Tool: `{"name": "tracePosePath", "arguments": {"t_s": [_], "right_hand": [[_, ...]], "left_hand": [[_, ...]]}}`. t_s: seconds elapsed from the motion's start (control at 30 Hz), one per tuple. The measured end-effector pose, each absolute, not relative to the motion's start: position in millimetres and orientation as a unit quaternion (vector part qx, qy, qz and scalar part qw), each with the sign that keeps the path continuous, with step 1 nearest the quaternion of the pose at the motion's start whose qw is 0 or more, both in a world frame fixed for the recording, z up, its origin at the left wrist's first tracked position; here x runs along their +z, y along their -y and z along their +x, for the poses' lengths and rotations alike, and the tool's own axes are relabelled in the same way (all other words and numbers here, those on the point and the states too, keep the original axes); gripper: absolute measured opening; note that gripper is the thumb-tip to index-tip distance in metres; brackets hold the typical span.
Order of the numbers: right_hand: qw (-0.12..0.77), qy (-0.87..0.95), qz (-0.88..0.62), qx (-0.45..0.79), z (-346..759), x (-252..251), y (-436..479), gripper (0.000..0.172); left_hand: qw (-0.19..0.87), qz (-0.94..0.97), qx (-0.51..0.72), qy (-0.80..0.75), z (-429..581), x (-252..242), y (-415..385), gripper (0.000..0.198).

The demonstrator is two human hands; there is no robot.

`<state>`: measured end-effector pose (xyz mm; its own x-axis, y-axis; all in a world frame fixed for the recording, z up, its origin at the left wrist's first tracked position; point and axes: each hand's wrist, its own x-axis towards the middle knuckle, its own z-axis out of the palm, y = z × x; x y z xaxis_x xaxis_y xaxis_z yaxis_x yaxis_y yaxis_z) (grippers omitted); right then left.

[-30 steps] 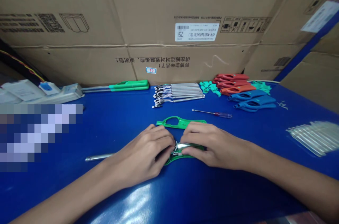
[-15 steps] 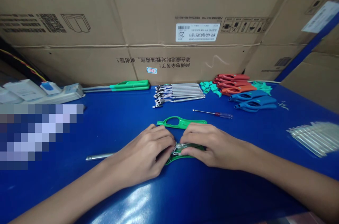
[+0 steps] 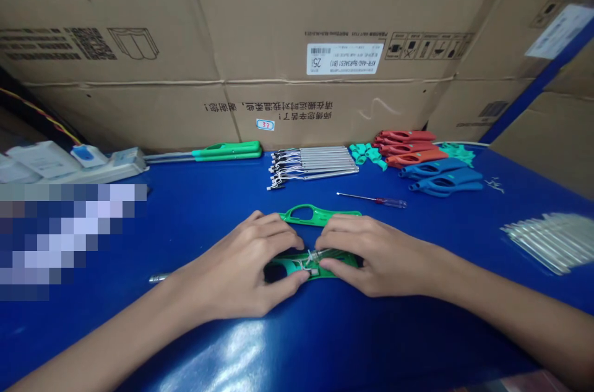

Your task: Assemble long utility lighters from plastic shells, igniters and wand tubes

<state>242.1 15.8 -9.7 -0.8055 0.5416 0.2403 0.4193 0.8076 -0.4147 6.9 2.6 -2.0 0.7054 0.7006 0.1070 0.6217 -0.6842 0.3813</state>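
A green lighter shell half [image 3: 327, 274] lies hollow side up between my hands, with thin wires and a small grey-white part [image 3: 314, 271] in it. My right hand [image 3: 364, 253] pinches a clear gas tank [image 3: 317, 255] over the shell; its far end is hidden under my fingers. My left hand [image 3: 260, 262] is open around the shell's left part, thumb and fingers apart, the thumb tip beside the small part. A metal tube [image 3: 158, 279] sticks out from behind my left wrist. Just beyond my hands rests a second green shell half [image 3: 320, 215].
Behind lie green lighters [image 3: 227, 149], wired metal tubes [image 3: 327, 163], teal pieces [image 3: 369, 154], red shells [image 3: 403, 137], blue shells [image 3: 445, 182] and a screwdriver [image 3: 371, 199]. Clear tanks [image 3: 552, 242] are at right, a power strip [image 3: 111, 164] at left. A cardboard box [image 3: 278, 21] stands behind.
My left fingers have spread from a pinch at the wires, uncovering the shell's inside and the small part. My right hand has stayed nearly still.
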Motion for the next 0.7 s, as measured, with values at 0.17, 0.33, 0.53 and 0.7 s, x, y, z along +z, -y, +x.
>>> {"name": "tracePosePath", "arguments": {"t_s": [0.17, 0.33, 0.53, 0.7], "right_hand": [[0.148, 0.939, -0.253, 0.178, 244.5, -5.6, -15.8, 0.016], [0.133, 0.943, -0.25, 0.175, 245.4, -3.2, -16.2, 0.015], [0.13, 0.942, -0.255, 0.173, 244.1, -1.5, -13.9, 0.014], [0.131, 0.947, -0.248, 0.158, 243.4, -1.1, -12.4, 0.015]], "left_hand": [[0.15, 0.912, 0.109, -0.365, 8.0, -2.3, -1.4, 0.018], [0.15, 0.913, 0.125, -0.359, 8.0, -5.2, -2.4, 0.016], [0.152, 0.91, 0.14, -0.359, 6.4, -7.4, -1.6, 0.016], [0.14, 0.914, 0.142, -0.354, 5.9, -6.9, -0.2, 0.015]]}}
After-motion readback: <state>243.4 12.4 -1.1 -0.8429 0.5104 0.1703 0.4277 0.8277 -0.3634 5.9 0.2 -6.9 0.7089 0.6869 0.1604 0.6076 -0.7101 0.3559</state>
